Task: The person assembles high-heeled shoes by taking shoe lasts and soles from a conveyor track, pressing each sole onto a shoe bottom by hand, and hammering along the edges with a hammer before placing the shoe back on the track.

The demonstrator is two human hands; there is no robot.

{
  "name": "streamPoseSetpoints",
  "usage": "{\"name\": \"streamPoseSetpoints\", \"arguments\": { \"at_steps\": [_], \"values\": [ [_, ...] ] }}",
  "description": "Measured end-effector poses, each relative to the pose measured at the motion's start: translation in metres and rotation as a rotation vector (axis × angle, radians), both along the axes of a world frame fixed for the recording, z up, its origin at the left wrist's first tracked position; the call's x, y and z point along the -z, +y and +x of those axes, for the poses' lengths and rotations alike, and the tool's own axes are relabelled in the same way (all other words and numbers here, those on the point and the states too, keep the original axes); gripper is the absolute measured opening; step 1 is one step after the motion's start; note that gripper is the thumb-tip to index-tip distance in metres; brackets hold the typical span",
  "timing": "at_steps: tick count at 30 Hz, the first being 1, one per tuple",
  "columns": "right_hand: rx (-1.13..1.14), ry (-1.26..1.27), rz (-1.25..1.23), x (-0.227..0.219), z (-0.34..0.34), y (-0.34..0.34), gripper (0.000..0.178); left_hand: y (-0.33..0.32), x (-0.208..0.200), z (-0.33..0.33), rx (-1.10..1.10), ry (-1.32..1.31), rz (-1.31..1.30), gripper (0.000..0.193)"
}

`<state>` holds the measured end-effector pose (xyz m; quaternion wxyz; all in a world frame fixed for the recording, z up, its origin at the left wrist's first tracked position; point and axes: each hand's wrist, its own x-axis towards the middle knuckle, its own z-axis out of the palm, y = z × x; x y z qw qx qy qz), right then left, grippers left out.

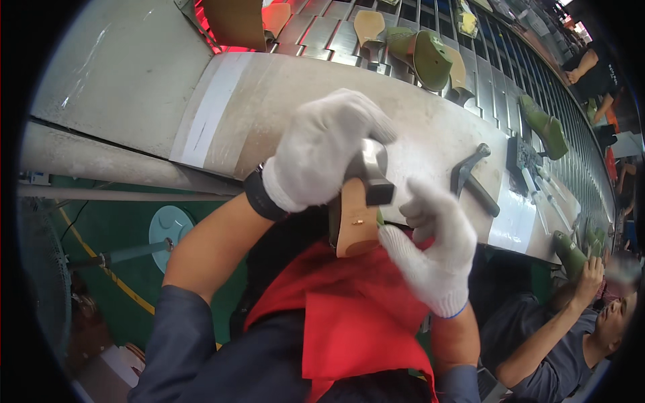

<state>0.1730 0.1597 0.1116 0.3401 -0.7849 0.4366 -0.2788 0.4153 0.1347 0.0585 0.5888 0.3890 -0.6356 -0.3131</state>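
A tan-soled shoe (pixel 354 232) is held sole up in front of my red apron, a small brass-coloured piece on its sole and a sliver of green at its edge. My gloved left hand (pixel 329 148) is closed around the heel end, beside a shiny dark metallic block (pixel 377 178) that looks like the heel. My gloved right hand (pixel 433 245) is next to the shoe's other end, thumb by its edge and fingers loosely curled apart from the thumb. Nothing shows in it; whether the thumb touches the shoe is unclear.
A hammer-like tool (pixel 478 181) lies on the worn bench (pixel 262 107). Beyond runs a slatted metal conveyor (pixel 322 30) carrying green shoes (pixel 430 60) and tan soles (pixel 369 27). Pen-like tools (pixel 537 195) lie at right. A co-worker (pixel 557 342) holds a green shoe (pixel 570 255).
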Motion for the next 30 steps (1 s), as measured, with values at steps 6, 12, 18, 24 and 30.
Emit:
{"name": "streamPoseSetpoints", "arguments": {
  "at_steps": [6, 12, 18, 24, 30],
  "values": [
    [-0.436, 0.04, -0.478, -0.034, 0.032, -0.033, 0.053, 0.008, -0.003, -0.002, 0.002, 0.042, 0.085, 0.078],
    [-0.444, 0.137, -0.614, -0.03, 0.016, -0.015, 0.057, 0.006, 0.009, 0.002, -0.035, 0.2, 0.213, 0.106],
    [-0.397, 0.029, -0.677, -0.009, 0.037, -0.026, 0.059, 0.012, 0.012, 0.007, -0.052, 0.091, 0.124, 0.11],
    [-0.38, 0.018, -0.635, -0.01, 0.043, -0.027, 0.047, 0.013, 0.007, 0.008, -0.066, 0.033, 0.109, 0.109],
    [-0.435, 0.075, -0.67, -0.008, 0.042, -0.026, 0.06, 0.014, 0.007, 0.012, -0.08, -0.001, 0.073, 0.105]
  ]
}}
